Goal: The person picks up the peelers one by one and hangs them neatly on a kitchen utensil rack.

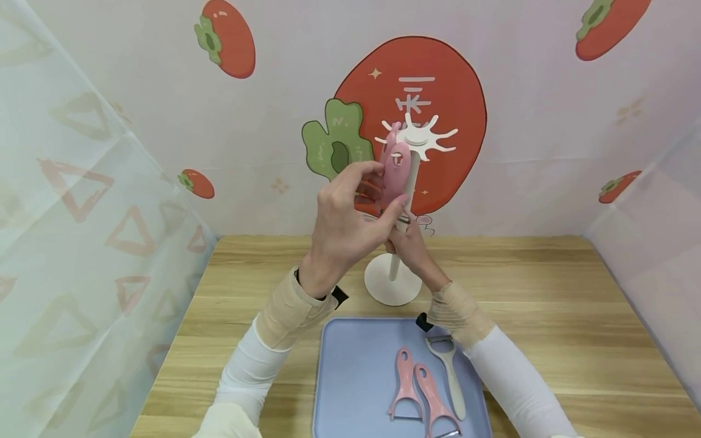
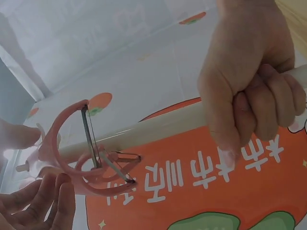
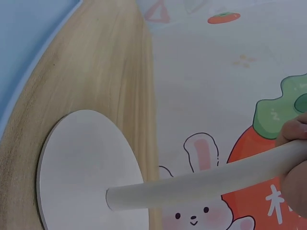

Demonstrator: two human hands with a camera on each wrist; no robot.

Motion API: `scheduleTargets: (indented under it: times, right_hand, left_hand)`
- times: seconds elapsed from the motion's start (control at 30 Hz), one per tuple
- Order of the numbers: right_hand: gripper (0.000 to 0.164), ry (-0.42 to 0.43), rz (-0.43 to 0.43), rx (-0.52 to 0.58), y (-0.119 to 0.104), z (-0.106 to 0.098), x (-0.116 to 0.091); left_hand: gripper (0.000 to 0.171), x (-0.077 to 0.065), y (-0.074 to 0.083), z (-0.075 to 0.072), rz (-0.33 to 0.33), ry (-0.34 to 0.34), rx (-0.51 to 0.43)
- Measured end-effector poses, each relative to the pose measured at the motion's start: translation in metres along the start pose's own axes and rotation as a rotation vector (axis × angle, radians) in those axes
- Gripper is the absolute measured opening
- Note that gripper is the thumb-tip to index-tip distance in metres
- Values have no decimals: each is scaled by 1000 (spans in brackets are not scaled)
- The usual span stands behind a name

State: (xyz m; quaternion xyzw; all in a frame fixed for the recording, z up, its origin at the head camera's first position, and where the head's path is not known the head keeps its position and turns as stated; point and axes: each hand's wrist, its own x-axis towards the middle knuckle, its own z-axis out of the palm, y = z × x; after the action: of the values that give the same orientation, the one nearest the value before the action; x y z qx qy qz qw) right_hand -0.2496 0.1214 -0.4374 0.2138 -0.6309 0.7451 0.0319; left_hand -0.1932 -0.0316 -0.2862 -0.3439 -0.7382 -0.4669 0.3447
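Observation:
My left hand [image 1: 347, 222] is raised beside the top of a white stand with a ring of hooks [image 1: 417, 140]. Between its thumb and fingertips it pinches a pink peeler [image 1: 397, 170], handle end up by the hooks. In the left wrist view the blade end of that pink peeler [image 2: 62, 139] points along the pole, with more pink peeler heads [image 2: 115, 189] just behind it. Lower down, my right hand [image 1: 409, 246] grips the stand's white pole [image 3: 206, 189], fingers curled round it. The hooks nearest the left hand are partly hidden by the pink handles.
The stand's round white base [image 1: 393, 289] rests on the wooden table [image 1: 263, 292]. In front is a blue tray [image 1: 350, 377] holding two pink peelers [image 1: 405, 377] and a white peeler [image 1: 451, 377] on its right side. A printed backdrop rises behind the table.

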Motion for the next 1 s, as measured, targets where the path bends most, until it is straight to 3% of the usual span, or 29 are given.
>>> scheduleTargets:
  times: [0.2,0.33,0.47,0.57,0.7,0.87,1.0]
  right_hand:
    - [37,-34,-13,-38,-4,-4,-3]
    - [28,-53,-20,-133,-4,-10,-9]
    - [8,-71,-58,-251,0,-17,-14]
    - [15,-94,-55,-317,3,-24,-19]
    - [29,-117,16,-362,3,-33,-26]
    - [49,-155,92,-407,3,-47,-35]
    - [54,-178,142,-443,2,-59,-46]
  left_hand:
    - [37,-11,-3,-2,21,75,110]
    - [27,-22,-9,-2,10,111,142]
    - [21,-32,-16,2,3,129,135]
    - [17,-40,-22,5,-1,134,126]
    - [14,-51,-31,12,-30,120,88]
    - [15,-68,-43,24,-114,75,-2]
    - [20,-77,-52,36,-168,11,-80]
